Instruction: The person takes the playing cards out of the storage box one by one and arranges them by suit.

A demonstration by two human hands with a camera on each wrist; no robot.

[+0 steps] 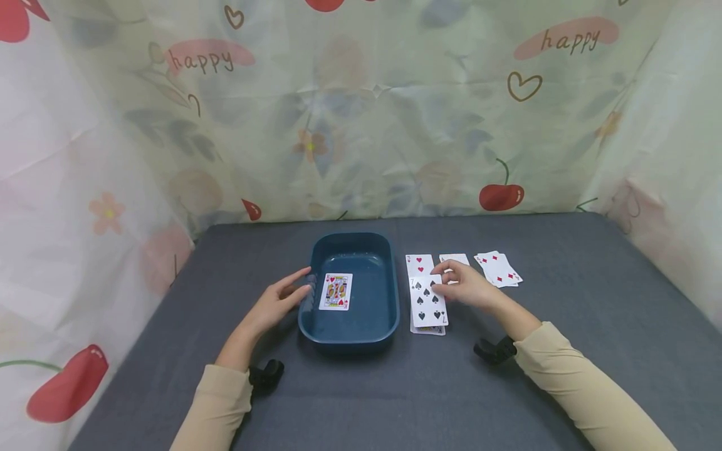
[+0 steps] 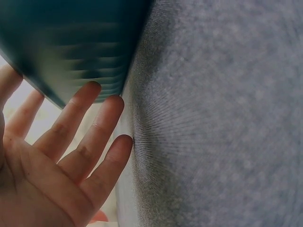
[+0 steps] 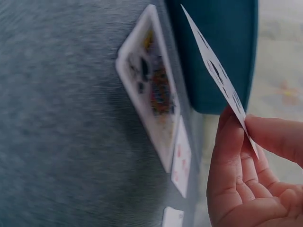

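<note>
My right hand (image 1: 464, 285) pinches a seven of spades (image 1: 427, 305) between thumb and fingers. In the right wrist view this card (image 3: 218, 73) hangs tilted, apart from a pile (image 3: 152, 90) with a black-suited face card on top. The head view shows only the pile's lower edge below the seven. My left hand (image 1: 273, 308), fingers extended, has its fingertips at the left wall of a dark blue tray (image 1: 372, 313). A king of hearts (image 1: 336, 292) lies face up inside the tray, left of its middle.
Just behind the seven lies a hearts card (image 1: 419, 262). Another card (image 1: 455, 257) is partly hidden by my right hand. Overlapping diamond cards (image 1: 497, 269) lie farther right. A patterned curtain (image 1: 361, 138) hangs behind the grey-covered table (image 1: 361, 401).
</note>
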